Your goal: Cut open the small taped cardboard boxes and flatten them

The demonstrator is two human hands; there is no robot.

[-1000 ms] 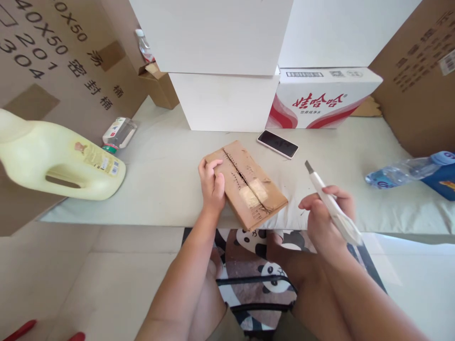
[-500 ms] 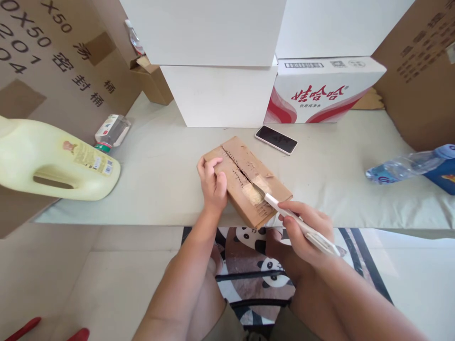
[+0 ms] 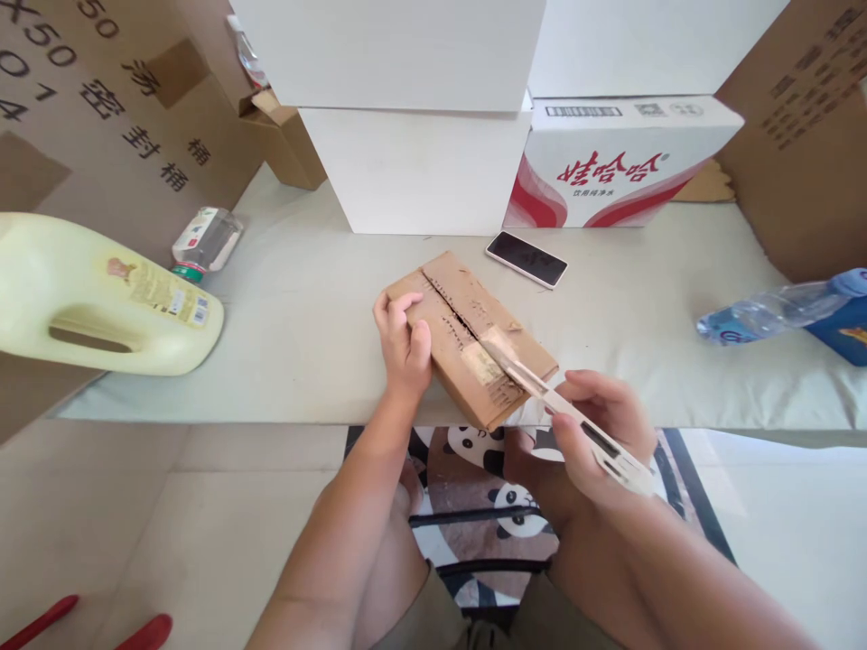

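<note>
A small brown cardboard box [image 3: 467, 329] lies at an angle near the front edge of the cloth-covered surface. Along its top runs a torn, dark seam, with a pale tape patch across it at the near end. My left hand [image 3: 405, 343] is closed around the box's left side, thumb and fingers pressing on it. In my right hand [image 3: 606, 429] is a white utility knife [image 3: 589, 433], pinched between thumb and fingers. Its tip end meets the seam at the tape; how deep the blade sits is hidden.
Behind the box lies a phone [image 3: 526, 259], in front of stacked white cartons [image 3: 420, 171]. A yellow jug [image 3: 101, 298] and a small clear bottle [image 3: 207, 242] lie left. At right are a water bottle [image 3: 765, 316] and a blue box [image 3: 843, 329].
My right hand has shifted slightly right and rolled the utility knife, so its slotted face now shows. My left hand keeps the same hold on the box. The whole view has shifted a little.
</note>
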